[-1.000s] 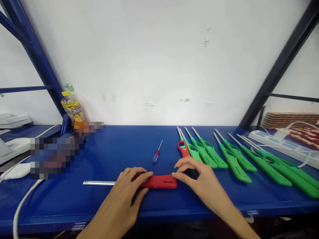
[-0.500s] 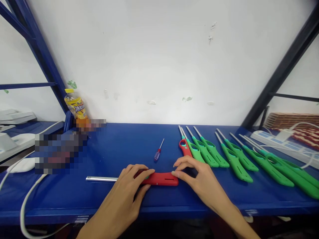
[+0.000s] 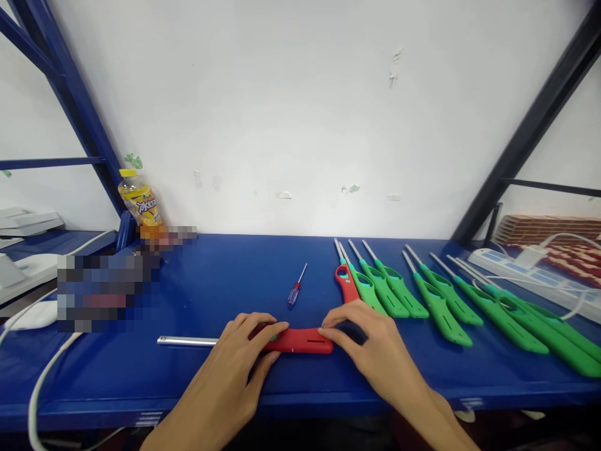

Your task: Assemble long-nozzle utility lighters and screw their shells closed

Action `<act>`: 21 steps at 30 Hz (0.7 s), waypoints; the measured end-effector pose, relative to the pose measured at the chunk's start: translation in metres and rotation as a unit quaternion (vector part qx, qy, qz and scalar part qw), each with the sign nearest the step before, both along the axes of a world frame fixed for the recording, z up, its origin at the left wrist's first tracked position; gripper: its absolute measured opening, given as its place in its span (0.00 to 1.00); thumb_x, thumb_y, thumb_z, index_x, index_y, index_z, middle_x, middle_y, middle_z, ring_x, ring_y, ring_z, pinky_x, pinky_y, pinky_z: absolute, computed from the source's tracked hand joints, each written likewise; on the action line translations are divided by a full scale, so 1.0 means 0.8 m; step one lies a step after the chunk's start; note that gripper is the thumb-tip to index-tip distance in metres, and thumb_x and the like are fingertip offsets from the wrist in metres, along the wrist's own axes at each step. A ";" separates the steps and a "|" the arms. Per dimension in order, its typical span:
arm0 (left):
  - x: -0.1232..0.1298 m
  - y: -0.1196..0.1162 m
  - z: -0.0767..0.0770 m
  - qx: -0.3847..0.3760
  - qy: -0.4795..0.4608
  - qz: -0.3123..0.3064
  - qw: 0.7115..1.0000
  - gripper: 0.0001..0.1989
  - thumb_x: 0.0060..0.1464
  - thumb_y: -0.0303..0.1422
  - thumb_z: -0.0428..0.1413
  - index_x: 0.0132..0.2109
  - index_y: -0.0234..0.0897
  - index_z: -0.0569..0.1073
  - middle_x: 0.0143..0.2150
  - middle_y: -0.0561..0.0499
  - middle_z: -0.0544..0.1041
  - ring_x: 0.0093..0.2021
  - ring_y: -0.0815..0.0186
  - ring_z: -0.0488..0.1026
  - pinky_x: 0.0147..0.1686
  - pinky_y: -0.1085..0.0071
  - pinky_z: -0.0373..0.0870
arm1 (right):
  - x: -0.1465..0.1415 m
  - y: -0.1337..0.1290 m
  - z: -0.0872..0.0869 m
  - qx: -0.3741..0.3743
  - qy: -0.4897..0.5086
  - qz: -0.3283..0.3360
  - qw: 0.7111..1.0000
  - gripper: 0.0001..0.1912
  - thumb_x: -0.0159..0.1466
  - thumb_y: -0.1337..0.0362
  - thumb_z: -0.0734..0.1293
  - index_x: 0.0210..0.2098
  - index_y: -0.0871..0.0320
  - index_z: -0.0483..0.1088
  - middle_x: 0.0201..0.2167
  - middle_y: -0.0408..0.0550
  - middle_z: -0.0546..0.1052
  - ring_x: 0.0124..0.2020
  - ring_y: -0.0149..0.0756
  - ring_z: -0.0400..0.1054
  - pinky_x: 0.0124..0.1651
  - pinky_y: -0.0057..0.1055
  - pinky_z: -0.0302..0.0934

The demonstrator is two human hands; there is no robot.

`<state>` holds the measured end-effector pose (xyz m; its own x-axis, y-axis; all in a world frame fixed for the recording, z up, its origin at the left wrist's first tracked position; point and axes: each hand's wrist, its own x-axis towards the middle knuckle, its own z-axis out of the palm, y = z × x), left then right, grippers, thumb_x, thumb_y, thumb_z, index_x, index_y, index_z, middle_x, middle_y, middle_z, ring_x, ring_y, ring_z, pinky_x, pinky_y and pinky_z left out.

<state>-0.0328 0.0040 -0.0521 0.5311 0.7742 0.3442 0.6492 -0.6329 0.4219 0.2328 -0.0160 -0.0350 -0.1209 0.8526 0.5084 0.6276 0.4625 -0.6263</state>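
A red long-nosed gas lighter [image 3: 305, 341] lies on its side along the table, its metal tube pointing left and its slotted handle end to the right. My left hand [image 3: 239, 363] is wrapped over its trigger part, fingers on the far side and thumb on the near edge, hiding most of the middle. My right hand [image 3: 370, 338] is closed in a pinch of thumb and forefinger at the handle's right end, touching its upper edge; anything between those fingertips is too small to make out. A purple-handled screwdriver [image 3: 294, 293] lies beyond the lighter.
Several green gas lighters [image 3: 444, 313] and another red lighter [image 3: 346, 285] lie at the right. Behind them is a white power strip [image 3: 511, 269]. A drink bottle [image 3: 141, 203] stands back left, near a blurred-out patch and a white cable [image 3: 44, 382]. A wall closes the back.
My right thumb and forefinger have closed together at the handle's end, where they were slightly apart. The view has shifted a little; the lighter stays under my left hand.
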 end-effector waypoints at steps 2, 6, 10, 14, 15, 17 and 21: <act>0.000 0.000 0.001 0.010 0.004 -0.006 1.000 0.19 0.74 0.33 0.48 0.67 0.58 0.66 0.62 0.53 0.72 0.61 0.55 0.68 0.63 0.46 0.70 | -0.001 -0.004 -0.003 0.073 -0.048 0.013 0.996 0.06 0.70 0.69 0.71 0.41 0.51 0.76 0.38 0.39 0.82 0.41 0.36 0.74 0.47 0.33 0.65; 0.002 0.000 0.004 0.021 0.009 -0.012 1.000 0.19 0.74 0.33 0.48 0.66 0.56 0.67 0.62 0.52 0.72 0.60 0.55 0.68 0.61 0.49 0.72 | -0.002 -0.009 -0.003 0.155 -0.105 0.046 0.981 0.06 0.72 0.71 0.69 0.44 0.53 0.74 0.37 0.41 0.82 0.39 0.36 0.72 0.46 0.34 0.64; 0.002 0.001 0.004 0.028 0.013 -0.009 0.999 0.20 0.74 0.33 0.48 0.67 0.57 0.66 0.62 0.53 0.72 0.61 0.56 0.68 0.61 0.49 0.72 | -0.001 -0.010 -0.001 0.162 -0.109 0.047 0.980 0.06 0.72 0.72 0.69 0.43 0.54 0.73 0.37 0.41 0.82 0.37 0.34 0.73 0.44 0.33 0.64; 0.001 -0.001 0.005 0.031 0.019 -0.006 0.999 0.20 0.74 0.34 0.48 0.67 0.58 0.66 0.63 0.53 0.72 0.61 0.55 0.68 0.61 0.47 0.73 | 0.000 -0.011 -0.002 0.171 -0.115 0.035 0.978 0.06 0.72 0.72 0.68 0.45 0.54 0.73 0.39 0.41 0.83 0.38 0.33 0.76 0.46 0.32 0.64; 0.001 -0.001 0.006 0.030 0.019 -0.006 0.999 0.19 0.74 0.34 0.48 0.67 0.58 0.66 0.63 0.53 0.72 0.61 0.54 0.68 0.61 0.47 0.73 | 0.000 -0.011 -0.003 0.175 -0.118 0.032 0.977 0.06 0.72 0.72 0.68 0.46 0.54 0.73 0.39 0.41 0.83 0.38 0.33 0.77 0.46 0.32 0.64; 0.001 -0.001 0.007 0.030 0.018 -0.007 0.999 0.19 0.74 0.34 0.48 0.67 0.56 0.67 0.63 0.52 0.72 0.61 0.54 0.68 0.60 0.47 0.73 | 0.001 -0.012 -0.004 0.178 -0.123 0.027 0.976 0.06 0.72 0.71 0.68 0.46 0.54 0.73 0.39 0.41 0.83 0.38 0.33 0.77 0.46 0.31 0.64; 0.003 -0.001 0.011 0.031 0.021 -0.009 0.999 0.19 0.74 0.34 0.48 0.67 0.53 0.68 0.62 0.50 0.73 0.61 0.54 0.69 0.61 0.48 0.73 | 0.001 -0.013 -0.005 0.175 -0.127 0.021 0.976 0.06 0.72 0.71 0.69 0.46 0.54 0.73 0.39 0.40 0.84 0.37 0.33 0.78 0.46 0.31 0.65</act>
